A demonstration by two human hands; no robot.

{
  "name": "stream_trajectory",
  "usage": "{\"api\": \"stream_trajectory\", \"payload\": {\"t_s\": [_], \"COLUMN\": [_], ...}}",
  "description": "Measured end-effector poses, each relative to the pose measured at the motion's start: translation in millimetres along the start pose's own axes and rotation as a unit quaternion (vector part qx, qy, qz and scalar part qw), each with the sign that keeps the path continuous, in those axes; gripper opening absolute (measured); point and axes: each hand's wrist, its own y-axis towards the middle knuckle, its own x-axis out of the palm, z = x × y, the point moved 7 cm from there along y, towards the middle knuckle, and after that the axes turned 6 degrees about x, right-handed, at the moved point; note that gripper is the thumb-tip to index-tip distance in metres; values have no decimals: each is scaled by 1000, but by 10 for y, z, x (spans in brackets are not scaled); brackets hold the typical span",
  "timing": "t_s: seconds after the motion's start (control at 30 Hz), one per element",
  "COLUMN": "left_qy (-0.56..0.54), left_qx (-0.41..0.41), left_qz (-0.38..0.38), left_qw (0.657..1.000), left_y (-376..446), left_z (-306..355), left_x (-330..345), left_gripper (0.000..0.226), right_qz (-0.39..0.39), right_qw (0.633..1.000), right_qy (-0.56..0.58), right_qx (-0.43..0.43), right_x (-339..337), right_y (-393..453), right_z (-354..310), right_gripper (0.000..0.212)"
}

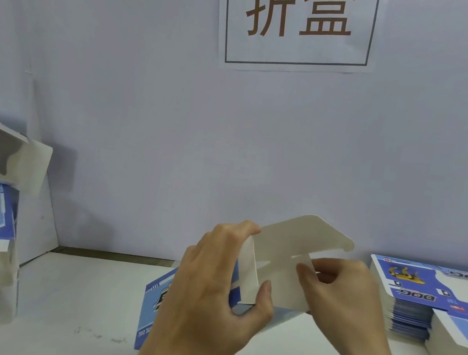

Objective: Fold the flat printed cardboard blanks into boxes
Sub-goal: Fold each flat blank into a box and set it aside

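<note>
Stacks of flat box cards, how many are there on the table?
2. The far stack sits at the right by the wall. The near stack sits right beside it, closer to the camera and partly cut off by the picture's edge, so more could be hidden.

Two bare hands and forearms enter from the bottom edge. The left hand (210,289) and the right hand (343,288) wear no gloves, rings or watch. No sleeve reaches either wrist or forearm. The fingers (265,291) are slender, with short, plain, unpainted nails.
</note>
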Motion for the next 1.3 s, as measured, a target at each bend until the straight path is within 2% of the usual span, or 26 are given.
{"api": "stream_trajectory", "payload": {"t_s": [0.17,0.23,0.3,0.4,0.43,0.6,0.8,0.97,1.07,1.17,1.3], "left_qy": [49,55,42,-6,-18,1,6,12,-5,14,36], "left_qx": [14,0,-6,-8,-8,14,-51,-67,-56,-31,-25], "left_qz": [4,9,0,-39,-53,-98,-102,-97,-109,-115,-123], "left_qw": [999,998,999,999,998,995,993,993,993,993,991], "left_y": [31,47,57,56,59,78,33,13,24,21,-5], "left_z": [62,37,13,14,20,73,-100,-148,-96,-23,15], "left_x": [-16,-34,-55,-64,-61,-64,-50,-59,-21,17,62], "left_gripper": [56,57,56,53,53,45,64,68,66,63,63], "right_qz": [33,41,38,34,36,44,-7,-28,-10,13,-1], "right_qw": [995,993,994,998,998,998,999,998,999,994,979], "right_qy": [-74,-90,-80,-32,-23,-20,7,10,-25,-92,-188], "right_qx": [-54,-68,-66,-51,-46,-49,-52,-48,-43,-57,-77], "right_x": [16,45,53,16,8,31,164,217,191,156,212], "right_y": [-54,-86,-73,-25,-18,-14,-60,-109,-126,-147,-150], "right_z": [-113,-162,-142,-65,-54,-46,-78,-132,-150,-225,-237], "right_gripper": [51,56,51,26,25,27,27,32,32,48,47]}}
